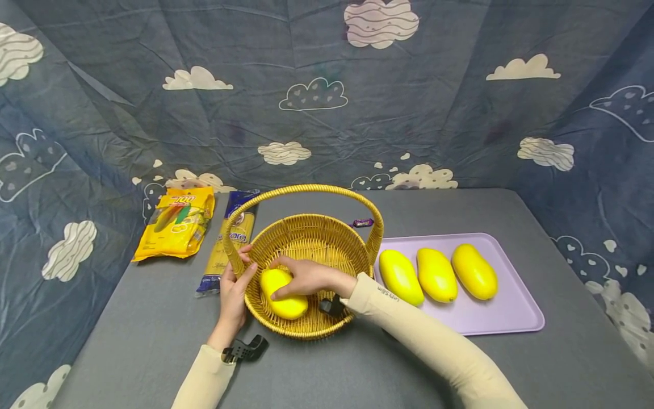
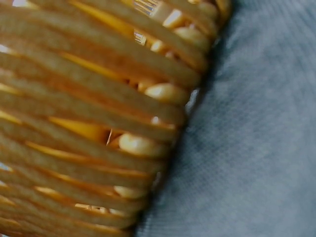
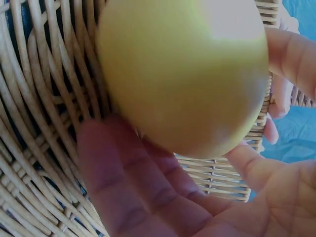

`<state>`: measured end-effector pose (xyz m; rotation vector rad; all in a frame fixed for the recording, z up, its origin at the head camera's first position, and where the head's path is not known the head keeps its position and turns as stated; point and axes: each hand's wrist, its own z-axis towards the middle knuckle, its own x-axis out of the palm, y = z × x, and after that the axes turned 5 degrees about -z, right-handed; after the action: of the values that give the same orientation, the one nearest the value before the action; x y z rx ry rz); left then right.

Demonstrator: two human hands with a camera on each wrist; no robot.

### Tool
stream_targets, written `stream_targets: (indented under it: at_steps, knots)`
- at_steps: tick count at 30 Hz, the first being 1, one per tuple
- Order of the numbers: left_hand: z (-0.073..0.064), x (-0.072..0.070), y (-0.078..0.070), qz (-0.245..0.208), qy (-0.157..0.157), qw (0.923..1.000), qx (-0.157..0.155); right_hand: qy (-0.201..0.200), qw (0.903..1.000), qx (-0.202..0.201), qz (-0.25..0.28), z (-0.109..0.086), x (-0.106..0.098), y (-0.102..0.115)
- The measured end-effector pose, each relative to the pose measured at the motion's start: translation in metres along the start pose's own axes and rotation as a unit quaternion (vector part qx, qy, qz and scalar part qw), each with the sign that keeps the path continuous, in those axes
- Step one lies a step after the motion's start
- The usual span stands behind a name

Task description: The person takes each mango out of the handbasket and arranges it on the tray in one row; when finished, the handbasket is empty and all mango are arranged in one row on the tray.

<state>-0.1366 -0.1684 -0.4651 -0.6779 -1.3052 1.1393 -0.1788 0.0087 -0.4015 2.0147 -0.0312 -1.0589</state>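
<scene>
A round wicker basket (image 1: 306,227) with a tall arched handle stands in the middle of the table in the head view. Inside it, against the left wall, my right hand (image 1: 309,279) holds a yellow mango (image 1: 283,304), thumb on the near side. The right wrist view shows the mango (image 3: 182,79) large, with curled fingers (image 3: 148,182) under it beside the wicker. My left hand (image 1: 234,295) grips the basket's left side where the handle meets the rim. Woven strands (image 2: 89,108) and the grey tabletop fill the left wrist view.
To the right lies a lilac tray (image 1: 511,312) with three yellow mangoes (image 1: 436,275) in a row. A yellow candy bag (image 1: 176,227) and a spaghetti pack (image 1: 219,261) lie left of the basket. Behind its right side is a small purple-wrapped sweet (image 1: 363,222).
</scene>
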Motion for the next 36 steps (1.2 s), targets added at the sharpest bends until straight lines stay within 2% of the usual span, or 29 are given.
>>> stream_targets:
  at_steps: [8, 15, 25, 28, 36]
  knots:
    - [0.0, 0.001, 0.0, -0.003, -0.003, 1.0, 0.002, -0.01, 0.9997, -0.003, -0.022, -0.004, -0.004, 0.0]
    - [0.001, 0.0, 0.001, 0.0, -0.006, 1.0, 0.001, -0.026, 0.9995, -0.01, -0.015, -0.009, -0.012, -0.001]
    - [0.001, -0.001, 0.001, 0.001, -0.002, 1.0, 0.001, -0.088, 0.9948, -0.033, -0.04, -0.022, -0.022, -0.001]
    - [0.001, -0.001, 0.001, 0.003, -0.004, 1.0, 0.003, -0.106, 0.9926, -0.051, -0.026, -0.028, -0.026, -0.002]
    - [0.001, 0.0, 0.0, -0.001, -0.005, 1.0, 0.001, -0.171, 0.9806, -0.095, -0.013, -0.053, -0.039, 0.001]
